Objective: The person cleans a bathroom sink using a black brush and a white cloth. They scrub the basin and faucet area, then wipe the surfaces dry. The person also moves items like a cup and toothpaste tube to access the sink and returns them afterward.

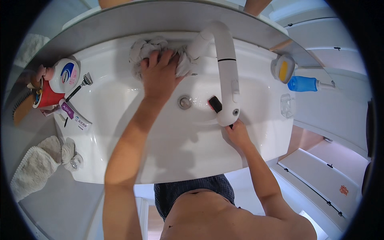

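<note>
At the back of the white washbasin (180, 150), my left hand (159, 78) presses on a crumpled light-grey cloth (144, 49), its fingers bent over the folds. The cloth lies left of the base of the white faucet (227, 72). My right hand (238, 133) is closed around the dark handle of a brush (215, 103). The faucet's spout hides the middle of that handle. The black head of the brush shows left of the spout, near the round metal drain (184, 102).
On the left rim are a white pump bottle (64, 75), a razor (79, 87), a red cup (49, 95), a toothpaste tube (75, 115) and a towel (34, 168). On the right are a soap dish (283, 70), a blue bottle (303, 83) and a clear dish (287, 106).
</note>
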Demonstrator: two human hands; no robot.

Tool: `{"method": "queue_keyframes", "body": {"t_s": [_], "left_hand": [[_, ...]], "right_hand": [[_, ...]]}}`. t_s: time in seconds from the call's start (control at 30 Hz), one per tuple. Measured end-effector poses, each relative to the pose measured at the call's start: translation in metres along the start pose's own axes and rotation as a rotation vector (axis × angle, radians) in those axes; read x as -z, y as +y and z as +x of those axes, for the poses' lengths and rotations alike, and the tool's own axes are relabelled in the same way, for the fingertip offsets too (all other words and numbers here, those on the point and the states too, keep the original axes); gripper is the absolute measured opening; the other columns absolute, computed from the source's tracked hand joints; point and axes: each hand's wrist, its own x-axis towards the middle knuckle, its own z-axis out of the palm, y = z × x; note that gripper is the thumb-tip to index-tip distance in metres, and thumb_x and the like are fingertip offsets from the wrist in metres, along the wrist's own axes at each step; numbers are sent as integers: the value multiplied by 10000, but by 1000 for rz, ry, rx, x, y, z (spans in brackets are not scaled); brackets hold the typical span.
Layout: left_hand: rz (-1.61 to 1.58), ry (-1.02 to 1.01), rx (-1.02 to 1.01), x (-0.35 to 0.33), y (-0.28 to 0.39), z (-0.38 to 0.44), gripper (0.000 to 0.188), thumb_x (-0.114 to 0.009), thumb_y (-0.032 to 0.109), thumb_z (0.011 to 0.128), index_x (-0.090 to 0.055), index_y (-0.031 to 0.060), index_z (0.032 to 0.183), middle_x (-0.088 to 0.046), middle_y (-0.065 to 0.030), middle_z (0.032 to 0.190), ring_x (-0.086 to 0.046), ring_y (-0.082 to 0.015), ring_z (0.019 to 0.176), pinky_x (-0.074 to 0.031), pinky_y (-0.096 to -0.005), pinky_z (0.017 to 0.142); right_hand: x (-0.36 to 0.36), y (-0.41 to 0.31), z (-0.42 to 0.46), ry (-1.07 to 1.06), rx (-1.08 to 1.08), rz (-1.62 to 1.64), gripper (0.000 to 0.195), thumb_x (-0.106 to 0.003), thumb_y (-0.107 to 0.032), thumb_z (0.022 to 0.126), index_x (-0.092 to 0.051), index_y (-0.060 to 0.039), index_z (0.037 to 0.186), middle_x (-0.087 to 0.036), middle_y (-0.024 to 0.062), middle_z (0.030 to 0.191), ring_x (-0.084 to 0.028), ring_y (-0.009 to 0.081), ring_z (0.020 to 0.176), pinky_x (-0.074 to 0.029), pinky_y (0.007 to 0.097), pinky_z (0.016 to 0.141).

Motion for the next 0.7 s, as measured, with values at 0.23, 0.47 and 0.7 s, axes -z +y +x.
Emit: {"method": "queue_keyframes", "body": {"t_s": [0.23, 0.47, 0.7], "left_hand": [[87, 140, -264, -29, 11, -19, 340, -773, 290, 819, -750, 232, 1153, -582, 86, 1290, -506, -210, 1181, -414, -425, 927], [-62, 201, -252, -54, 66, 13, 237, -705, 246, 873, -756, 270, 1103, -591, 60, 1194, -546, -199, 1112, -445, -410, 871], [48, 73, 29, 15, -15, -13, 545, -796, 69, 654, -768, 196, 1183, -581, -45, 1172, -556, -294, 1084, -479, -436, 940]], "right_hand": [[11, 10, 6, -22, -42, -9, 596, -655, -114, 951, -534, -264, 1515, -666, 190, 1034, -668, 395, 922, -542, 471, 827], [3, 20, 7, 20, 26, 36, 596, -657, -118, 949, -534, -272, 1512, -662, 185, 1022, -664, 397, 916, -542, 468, 820], [19, 8, 7, -91, -82, 66, 612, -666, -118, 937, -531, -254, 1518, -661, 200, 1106, -657, 396, 979, -545, 458, 858]]}}
